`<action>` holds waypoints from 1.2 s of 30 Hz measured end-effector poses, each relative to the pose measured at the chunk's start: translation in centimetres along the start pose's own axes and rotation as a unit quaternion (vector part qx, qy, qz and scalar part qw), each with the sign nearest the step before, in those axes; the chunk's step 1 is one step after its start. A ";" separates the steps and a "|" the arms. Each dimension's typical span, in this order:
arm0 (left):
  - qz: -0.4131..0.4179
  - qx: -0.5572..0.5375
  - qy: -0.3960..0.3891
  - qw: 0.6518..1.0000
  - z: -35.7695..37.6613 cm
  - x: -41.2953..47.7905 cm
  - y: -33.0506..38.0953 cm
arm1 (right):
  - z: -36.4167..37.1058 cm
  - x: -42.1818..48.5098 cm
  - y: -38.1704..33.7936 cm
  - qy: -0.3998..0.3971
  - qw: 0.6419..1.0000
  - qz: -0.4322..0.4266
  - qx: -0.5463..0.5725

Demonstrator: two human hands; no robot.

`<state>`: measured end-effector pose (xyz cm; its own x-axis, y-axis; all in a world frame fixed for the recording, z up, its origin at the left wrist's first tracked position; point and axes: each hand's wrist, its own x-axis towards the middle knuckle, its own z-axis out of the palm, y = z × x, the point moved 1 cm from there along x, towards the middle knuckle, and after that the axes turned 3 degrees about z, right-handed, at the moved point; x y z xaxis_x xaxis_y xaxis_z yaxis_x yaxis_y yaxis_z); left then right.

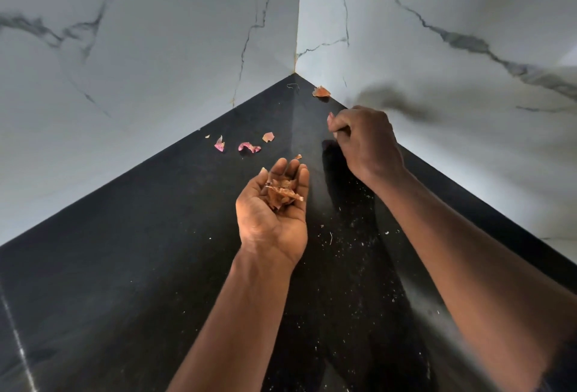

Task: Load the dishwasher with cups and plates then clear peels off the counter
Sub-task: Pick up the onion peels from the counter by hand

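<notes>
The corner peel (321, 91) is found just beyond the curled right grip (363, 138); its hold cannot be told. Gathered peels (282, 193) are cradled in the spread left grip (271, 220).

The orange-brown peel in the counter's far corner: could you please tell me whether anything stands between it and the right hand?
Nothing visible does. Only bare black stone counter lies between the right hand and the orange-brown peel, which sits beside the white marble wall.

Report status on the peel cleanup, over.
Left hand cupped, carrying gathered peels. Right hand pinching what looks like a peel scrap. Loose peels lie on counter, corner peel farthest off. Nothing in the way.
</notes>
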<state>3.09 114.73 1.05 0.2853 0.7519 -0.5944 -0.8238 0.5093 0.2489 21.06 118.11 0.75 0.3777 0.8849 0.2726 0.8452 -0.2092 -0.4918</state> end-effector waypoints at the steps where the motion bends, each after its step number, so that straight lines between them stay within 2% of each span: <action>1: -0.002 0.003 -0.006 1.000 0.0 0.3 0.1 | -0.5 -0.7 -0.9 0.005 0.999 -0.003 0.047; 3: -0.006 0.007 -0.015 1.000 0.1 0.8 0.2 | -1.8 -2.1 -3.1 0.002 0.991 -0.004 0.132; 5: -0.006 0.010 -0.020 1.000 0.3 1.1 0.1 | -3.0 -3.6 -5.2 -0.022 0.985 -0.017 0.168; 11: 0.002 0.015 -0.018 1.000 0.8 1.3 0.4 | -3.7 -5.0 -7.8 -0.138 0.982 -0.096 0.092; 13: 0.015 0.015 -0.017 1.000 0.7 1.5 0.9 | -3.7 -3.7 -7.6 -0.115 0.983 -0.087 0.117; 15: 0.019 0.010 -0.014 1.000 0.7 1.5 1.4 | -2.9 -1.3 -6.6 -0.034 0.990 -0.050 0.125; 17: 0.024 0.011 -0.014 1.000 0.6 1.3 1.8 | -1.2 1.8 -5.2 0.004 0.999 -0.026 0.021; 20: 0.030 0.005 -0.016 0.999 0.3 0.7 2.5 | 1.9 5.0 -3.4 -0.123 0.976 -0.027 -0.180; 22: 0.029 0.000 -0.017 0.999 0.0 0.2 2.9 | 3.2 5.6 -2.7 -0.167 0.957 -0.051 -0.232; 26: 0.028 0.004 -0.020 0.999 -0.4 -0.6 3.4 | 3.8 6.6 -1.9 -0.107 0.958 -0.061 -0.257; 28: 0.029 0.003 -0.013 0.999 -0.7 -0.5 3.7 | 3.5 6.9 -1.5 -0.085 0.967 -0.048 -0.235; 32: 0.037 -0.017 -0.008 0.999 -0.9 -0.2 3.9 | 2.5 4.5 -1.1 -0.081 0.993 0.016 -0.080; 36: 0.036 -0.021 -0.013 0.999 -1.2 -0.2 3.8 | -0.4 -1.3 -5.2 -0.034 0.997 -0.006 0.074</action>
<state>-0.67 116.00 1.16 0.2375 0.7965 -0.5560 -0.8625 0.4362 0.2565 16.34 117.90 3.30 0.3371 0.9141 0.2255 0.7826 -0.1389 -0.6068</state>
